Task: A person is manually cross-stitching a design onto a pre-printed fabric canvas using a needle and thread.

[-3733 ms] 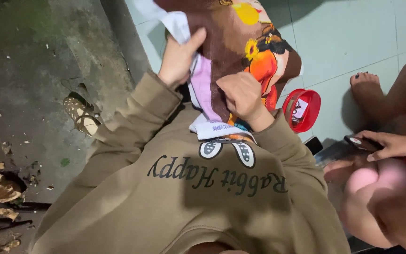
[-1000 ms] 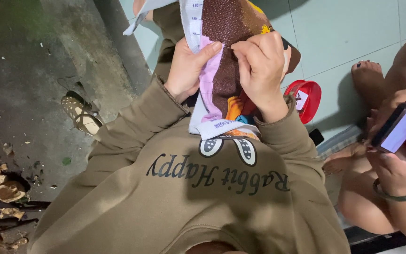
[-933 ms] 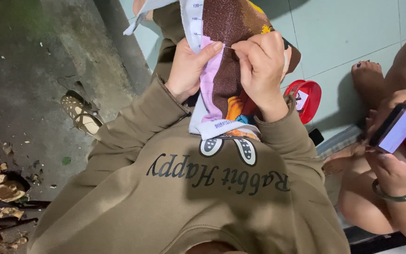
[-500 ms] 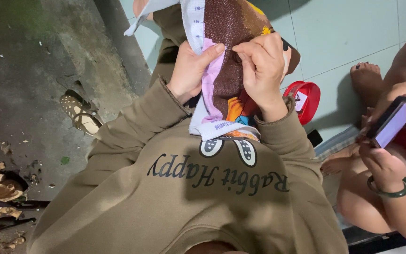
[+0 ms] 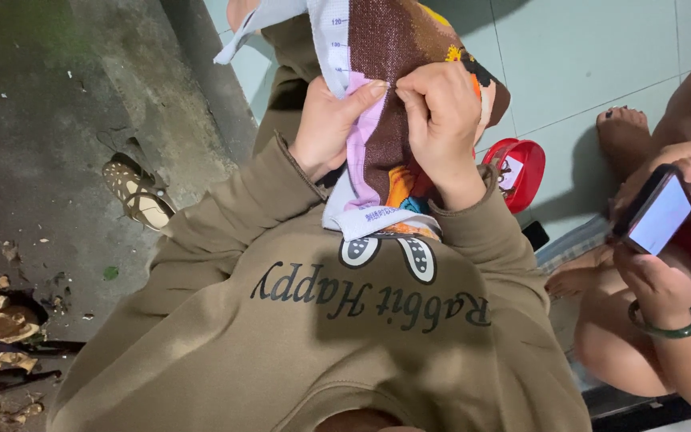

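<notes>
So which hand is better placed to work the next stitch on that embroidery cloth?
Probably the right hand: its fingertips pinch at the brown stitched patch of the embroidery cloth, while the left hand grips and steadies the fabric's edge.

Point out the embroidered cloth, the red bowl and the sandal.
embroidered cloth (image 5: 393, 104), head view, on the brown stitched area between the two hands.
red bowl (image 5: 525, 156), head view, on its rim on the tiled floor.
sandal (image 5: 139, 196), head view, on its straps.

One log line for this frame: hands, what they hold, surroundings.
left hand: grips embroidery cloth | right hand: fingers pinch cloth face | nearby: red container, sandal, another person's phone
</notes>
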